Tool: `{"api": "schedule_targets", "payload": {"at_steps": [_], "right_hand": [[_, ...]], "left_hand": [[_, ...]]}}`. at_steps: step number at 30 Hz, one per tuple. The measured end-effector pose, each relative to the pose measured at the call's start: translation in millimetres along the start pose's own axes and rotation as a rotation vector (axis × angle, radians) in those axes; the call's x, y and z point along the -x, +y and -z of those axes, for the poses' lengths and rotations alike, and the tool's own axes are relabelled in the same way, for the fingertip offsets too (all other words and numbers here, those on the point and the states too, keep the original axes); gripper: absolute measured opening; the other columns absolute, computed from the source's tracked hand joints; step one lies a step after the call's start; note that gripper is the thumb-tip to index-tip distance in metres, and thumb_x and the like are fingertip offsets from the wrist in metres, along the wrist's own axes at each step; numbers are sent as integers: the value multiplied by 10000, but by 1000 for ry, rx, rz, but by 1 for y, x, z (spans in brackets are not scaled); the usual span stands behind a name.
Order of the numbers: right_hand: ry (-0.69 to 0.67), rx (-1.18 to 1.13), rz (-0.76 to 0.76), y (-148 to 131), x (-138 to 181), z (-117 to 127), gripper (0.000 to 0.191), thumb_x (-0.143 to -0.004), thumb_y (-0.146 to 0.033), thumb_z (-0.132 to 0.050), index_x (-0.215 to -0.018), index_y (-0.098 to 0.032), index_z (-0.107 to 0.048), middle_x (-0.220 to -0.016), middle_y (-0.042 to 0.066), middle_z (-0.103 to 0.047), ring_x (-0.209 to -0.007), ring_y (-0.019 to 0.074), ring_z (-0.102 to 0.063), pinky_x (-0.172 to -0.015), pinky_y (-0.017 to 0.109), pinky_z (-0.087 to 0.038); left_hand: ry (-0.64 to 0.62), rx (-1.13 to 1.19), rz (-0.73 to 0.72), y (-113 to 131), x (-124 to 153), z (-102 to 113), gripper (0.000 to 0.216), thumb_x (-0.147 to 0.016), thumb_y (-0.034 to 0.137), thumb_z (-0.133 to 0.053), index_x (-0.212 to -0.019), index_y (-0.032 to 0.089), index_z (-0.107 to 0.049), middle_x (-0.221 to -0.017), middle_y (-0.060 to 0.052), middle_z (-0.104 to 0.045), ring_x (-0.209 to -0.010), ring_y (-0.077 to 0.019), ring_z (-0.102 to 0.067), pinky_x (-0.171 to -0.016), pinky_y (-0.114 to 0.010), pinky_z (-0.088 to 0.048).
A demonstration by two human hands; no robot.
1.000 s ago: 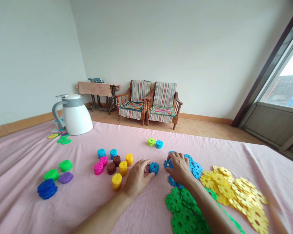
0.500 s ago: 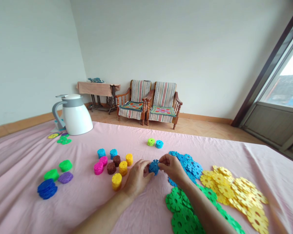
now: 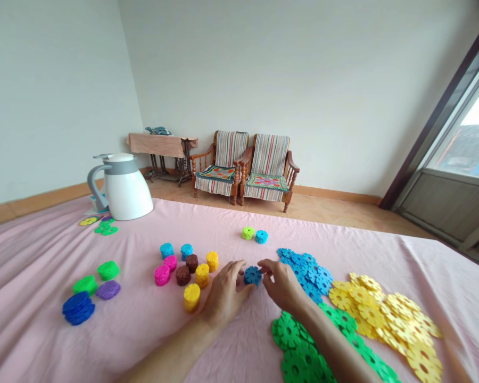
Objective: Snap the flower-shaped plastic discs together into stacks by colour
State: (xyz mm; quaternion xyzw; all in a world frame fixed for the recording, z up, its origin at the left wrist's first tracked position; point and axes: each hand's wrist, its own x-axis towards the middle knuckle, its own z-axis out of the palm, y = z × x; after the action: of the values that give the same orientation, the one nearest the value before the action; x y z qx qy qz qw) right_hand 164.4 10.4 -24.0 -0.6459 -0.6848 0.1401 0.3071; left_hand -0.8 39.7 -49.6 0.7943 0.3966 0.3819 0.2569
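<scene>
A small stack of blue snowflake discs (image 3: 253, 275) stands on the pink cloth (image 3: 231, 351) at the middle. My left hand (image 3: 224, 295) grips it from the left side and my right hand (image 3: 281, 285) grips it from the right side, fingertips on its edge. Just right of my right hand lies a loose pile of blue discs (image 3: 307, 268). Green discs (image 3: 303, 348) spread under my right forearm, and yellow discs (image 3: 391, 314) lie further right.
Finished stacks stand left of my hands: yellow (image 3: 192, 297), brown (image 3: 182, 275), pink (image 3: 162, 275), cyan (image 3: 166, 250). Green, purple and dark blue stacks (image 3: 77, 308) sit far left. A white jug (image 3: 124, 187) stands at the back left. Two small stacks (image 3: 254, 234) lie beyond.
My right hand left the loose blue pile with a disc and came left to the blue stack held by my left hand. Now both hands press on that stack.
</scene>
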Motion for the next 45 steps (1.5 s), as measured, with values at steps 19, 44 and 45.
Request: {"api": "schedule_targets", "payload": {"at_steps": [19, 44, 45], "right_hand": [[75, 190, -89, 18, -6, 32, 351, -751, -82, -423, -987, -150, -674, -940, 94, -720, -888, 188, -654, -789, 258, -454], [-131, 402, -139, 37, 0, 43, 457, -687, -203, -577, -1144, -205, -585, -1137, 105, -586, -1079, 262, -514, -861, 365, -371], [-127, 401, -126, 36, 0, 42, 478, -688, -211, -586, -1166, -206, -575, -1159, 108, -580, -1097, 266, -503, -872, 375, -366]], "left_hand": [[-9, -17, -23, -2, 0, 1, 492, -760, 211, -648, -1235, 191, -521, -1157, -74, -595, -1076, -223, -546, -939, -377, -449], [4, -39, -2, 0, -1, 0, 435, -743, 230, -686, -1164, 207, -576, -1103, -69, -630, -1036, -234, -564, -915, -391, -448], [10, -49, 6, 1, -1, 0, 420, -734, 238, -693, -1139, 206, -588, -1082, -69, -624, -1016, -234, -565, -897, -386, -452]]}}
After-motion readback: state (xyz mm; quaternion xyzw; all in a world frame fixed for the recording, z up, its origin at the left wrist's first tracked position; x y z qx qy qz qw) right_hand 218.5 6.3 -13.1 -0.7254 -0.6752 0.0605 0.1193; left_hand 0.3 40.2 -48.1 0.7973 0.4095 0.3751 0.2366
